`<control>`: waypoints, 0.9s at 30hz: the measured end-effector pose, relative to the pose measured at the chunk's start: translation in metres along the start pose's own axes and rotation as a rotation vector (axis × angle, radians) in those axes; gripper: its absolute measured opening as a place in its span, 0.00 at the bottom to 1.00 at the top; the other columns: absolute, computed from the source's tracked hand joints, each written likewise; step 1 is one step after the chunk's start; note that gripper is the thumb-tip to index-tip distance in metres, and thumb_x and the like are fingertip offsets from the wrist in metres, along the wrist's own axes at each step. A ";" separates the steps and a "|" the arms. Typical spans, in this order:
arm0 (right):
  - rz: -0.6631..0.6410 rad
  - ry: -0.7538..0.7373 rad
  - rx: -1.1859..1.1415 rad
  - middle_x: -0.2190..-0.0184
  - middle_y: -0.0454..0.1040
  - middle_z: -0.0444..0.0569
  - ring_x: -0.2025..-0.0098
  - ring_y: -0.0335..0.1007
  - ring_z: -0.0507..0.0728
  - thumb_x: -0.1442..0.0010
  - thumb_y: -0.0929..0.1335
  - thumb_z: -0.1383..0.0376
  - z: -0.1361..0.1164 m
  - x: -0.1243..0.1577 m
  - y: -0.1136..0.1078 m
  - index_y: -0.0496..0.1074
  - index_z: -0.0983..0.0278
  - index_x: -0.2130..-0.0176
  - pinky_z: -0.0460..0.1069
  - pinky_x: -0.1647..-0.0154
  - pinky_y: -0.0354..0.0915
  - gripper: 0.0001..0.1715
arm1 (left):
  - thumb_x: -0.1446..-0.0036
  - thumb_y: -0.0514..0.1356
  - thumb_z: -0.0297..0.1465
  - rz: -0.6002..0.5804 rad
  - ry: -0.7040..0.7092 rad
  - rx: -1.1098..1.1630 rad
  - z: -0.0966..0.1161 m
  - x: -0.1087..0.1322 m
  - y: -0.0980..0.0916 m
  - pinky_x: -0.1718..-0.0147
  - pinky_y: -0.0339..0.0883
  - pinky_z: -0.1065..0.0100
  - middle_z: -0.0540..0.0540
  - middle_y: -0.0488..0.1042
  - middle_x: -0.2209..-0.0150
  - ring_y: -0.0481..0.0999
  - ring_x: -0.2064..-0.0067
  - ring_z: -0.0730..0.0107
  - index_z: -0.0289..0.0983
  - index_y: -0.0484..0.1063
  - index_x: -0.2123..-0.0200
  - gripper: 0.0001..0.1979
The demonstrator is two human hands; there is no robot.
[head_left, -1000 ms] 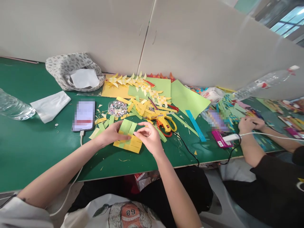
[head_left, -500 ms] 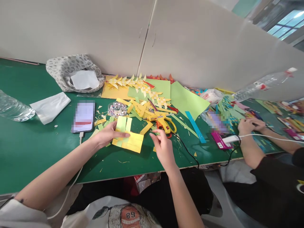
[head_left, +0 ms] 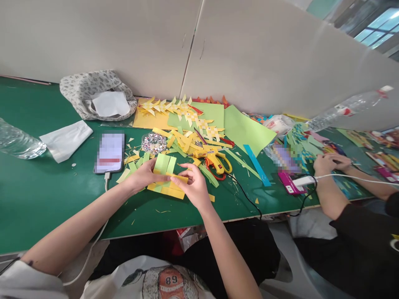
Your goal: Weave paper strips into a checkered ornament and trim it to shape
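Green and yellow paper strips (head_left: pixel 164 163), laid across each other in a small weave, are held just above the table edge area. My left hand (head_left: pixel 144 176) grips their left side, thumb on top. From the right, my right hand (head_left: pixel 195 186) pinches the yellow strips, its thumb lying over them beside the left thumb; its other fingers are bent and partly behind the paper. Just beyond the right hand lies a yellow glue gun (head_left: pixel 215 161) with a black cord, over orange-handled scissors (head_left: pixel 220 176). Loose yellow and green strips (head_left: pixel 183 143) are heaped behind the weave.
Left on the green table (head_left: pixel 77 207) lie a phone (head_left: pixel 109 151) on a white cable, a white paper (head_left: pixel 67 139) and a cloth bag (head_left: pixel 77 93). Woven paper chains (head_left: pixel 190 116) lie at the back. A co-worker's hands (head_left: pixel 332 164) work at right, near a purple power bank (head_left: pixel 291 185).
My right hand has moved left from beside the glue gun onto the woven strips. The left hand keeps its hold with little movement.
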State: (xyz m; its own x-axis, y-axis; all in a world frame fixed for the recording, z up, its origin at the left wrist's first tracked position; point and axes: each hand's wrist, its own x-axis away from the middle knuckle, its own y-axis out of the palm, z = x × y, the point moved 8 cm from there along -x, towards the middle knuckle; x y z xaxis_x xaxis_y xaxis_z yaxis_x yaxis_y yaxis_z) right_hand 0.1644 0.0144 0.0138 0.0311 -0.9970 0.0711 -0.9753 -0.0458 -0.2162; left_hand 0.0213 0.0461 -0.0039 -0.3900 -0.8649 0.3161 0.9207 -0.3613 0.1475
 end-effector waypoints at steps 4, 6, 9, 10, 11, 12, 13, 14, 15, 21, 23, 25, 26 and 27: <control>-0.003 0.010 -0.046 0.71 0.72 0.44 0.68 0.70 0.53 0.52 0.71 0.57 0.003 -0.001 -0.004 0.64 0.60 0.56 0.48 0.67 0.67 0.24 | 0.63 0.70 0.30 -0.004 -0.009 -0.021 0.000 0.000 0.000 0.64 0.72 0.67 0.45 0.77 0.63 0.77 0.61 0.62 0.36 0.69 0.61 0.23; -0.013 0.026 -0.059 0.71 0.72 0.44 0.69 0.71 0.53 0.53 0.71 0.58 0.004 0.000 -0.006 0.64 0.60 0.57 0.48 0.67 0.68 0.24 | 0.63 0.70 0.30 -0.004 -0.015 -0.025 -0.001 -0.001 -0.001 0.64 0.72 0.68 0.45 0.77 0.62 0.76 0.60 0.63 0.36 0.69 0.60 0.24; -0.017 0.028 -0.065 0.71 0.73 0.44 0.68 0.71 0.53 0.52 0.71 0.59 0.002 0.000 -0.007 0.64 0.60 0.58 0.49 0.66 0.68 0.22 | 0.63 0.70 0.31 -0.018 -0.023 -0.020 -0.002 -0.001 0.001 0.63 0.72 0.67 0.44 0.76 0.61 0.77 0.60 0.63 0.36 0.69 0.60 0.24; -0.017 0.026 -0.070 0.71 0.73 0.44 0.68 0.71 0.53 0.52 0.70 0.59 0.001 0.000 -0.006 0.64 0.60 0.58 0.49 0.66 0.68 0.21 | 0.62 0.70 0.32 -0.021 -0.025 -0.021 -0.002 -0.001 0.001 0.63 0.72 0.67 0.44 0.76 0.61 0.77 0.60 0.62 0.36 0.68 0.60 0.24; -0.017 0.023 -0.077 0.71 0.73 0.44 0.68 0.71 0.54 0.52 0.70 0.59 0.000 0.000 -0.005 0.64 0.60 0.58 0.49 0.66 0.68 0.21 | 0.62 0.69 0.32 -0.020 -0.023 -0.024 -0.002 0.000 0.001 0.63 0.72 0.67 0.44 0.76 0.61 0.77 0.60 0.62 0.36 0.68 0.59 0.24; -0.020 0.021 -0.083 0.71 0.73 0.44 0.68 0.71 0.54 0.52 0.70 0.58 -0.001 0.000 -0.003 0.64 0.60 0.58 0.49 0.66 0.68 0.21 | 0.62 0.69 0.32 -0.016 -0.020 -0.032 -0.002 0.000 0.000 0.63 0.72 0.67 0.44 0.76 0.61 0.76 0.60 0.62 0.36 0.68 0.60 0.24; -0.025 0.019 -0.085 0.72 0.73 0.45 0.68 0.72 0.54 0.52 0.70 0.58 -0.002 -0.001 -0.002 0.64 0.60 0.58 0.49 0.66 0.68 0.21 | 0.62 0.69 0.32 -0.012 -0.014 -0.042 -0.001 0.000 0.000 0.63 0.72 0.67 0.44 0.76 0.61 0.76 0.60 0.62 0.36 0.68 0.60 0.23; -0.031 0.018 -0.083 0.72 0.73 0.45 0.67 0.72 0.54 0.52 0.70 0.58 -0.003 -0.001 0.000 0.64 0.60 0.58 0.49 0.66 0.68 0.22 | 0.62 0.69 0.31 -0.012 -0.007 -0.050 0.000 0.000 0.000 0.62 0.72 0.67 0.44 0.76 0.61 0.76 0.59 0.62 0.36 0.69 0.60 0.23; -0.038 0.019 -0.077 0.72 0.73 0.44 0.67 0.72 0.54 0.52 0.71 0.58 -0.003 -0.001 0.001 0.64 0.60 0.58 0.49 0.66 0.68 0.22 | 0.62 0.69 0.31 -0.016 0.002 -0.055 0.001 0.001 0.001 0.62 0.72 0.67 0.44 0.76 0.61 0.76 0.59 0.62 0.36 0.69 0.60 0.23; -0.053 0.074 -0.092 0.71 0.75 0.45 0.66 0.73 0.54 0.53 0.72 0.59 0.005 0.001 -0.011 0.64 0.60 0.57 0.51 0.61 0.69 0.24 | 0.61 0.69 0.30 -0.066 -0.006 0.009 0.002 0.001 0.005 0.60 0.72 0.66 0.44 0.75 0.57 0.76 0.57 0.62 0.37 0.68 0.57 0.24; -0.030 0.088 -0.118 0.71 0.75 0.45 0.67 0.73 0.54 0.53 0.72 0.59 0.008 0.003 -0.018 0.64 0.61 0.58 0.52 0.60 0.69 0.23 | 0.61 0.69 0.31 -0.067 -0.023 0.031 0.001 0.000 0.006 0.60 0.72 0.65 0.43 0.75 0.56 0.76 0.57 0.61 0.37 0.68 0.57 0.25; 0.012 0.087 -0.137 0.71 0.75 0.45 0.67 0.73 0.54 0.52 0.71 0.58 0.009 0.004 -0.024 0.65 0.61 0.59 0.52 0.60 0.69 0.21 | 0.62 0.69 0.31 -0.064 -0.032 0.046 0.000 0.001 0.005 0.59 0.72 0.64 0.43 0.75 0.56 0.76 0.57 0.60 0.37 0.68 0.57 0.25; 0.030 0.083 -0.142 0.72 0.74 0.45 0.67 0.72 0.54 0.52 0.71 0.58 0.009 0.004 -0.025 0.65 0.61 0.60 0.52 0.60 0.69 0.20 | 0.62 0.69 0.31 -0.064 -0.033 0.050 0.000 0.001 0.005 0.59 0.72 0.64 0.43 0.75 0.56 0.76 0.57 0.60 0.37 0.69 0.58 0.25; 0.034 0.077 -0.142 0.72 0.74 0.45 0.67 0.72 0.54 0.52 0.71 0.58 0.008 0.004 -0.024 0.65 0.61 0.60 0.51 0.61 0.69 0.20 | 0.63 0.70 0.31 -0.066 -0.032 0.051 0.000 0.001 0.005 0.59 0.72 0.64 0.43 0.75 0.57 0.76 0.57 0.60 0.37 0.69 0.58 0.25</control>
State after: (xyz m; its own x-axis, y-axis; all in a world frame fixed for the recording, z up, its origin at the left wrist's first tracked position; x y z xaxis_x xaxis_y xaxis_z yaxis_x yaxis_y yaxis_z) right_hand 0.1895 0.0108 0.0119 -0.0141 -0.9899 0.1414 -0.9968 0.0028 -0.0802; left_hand 0.0260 0.0434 -0.0028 -0.4508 -0.8279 0.3337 0.8914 -0.3981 0.2165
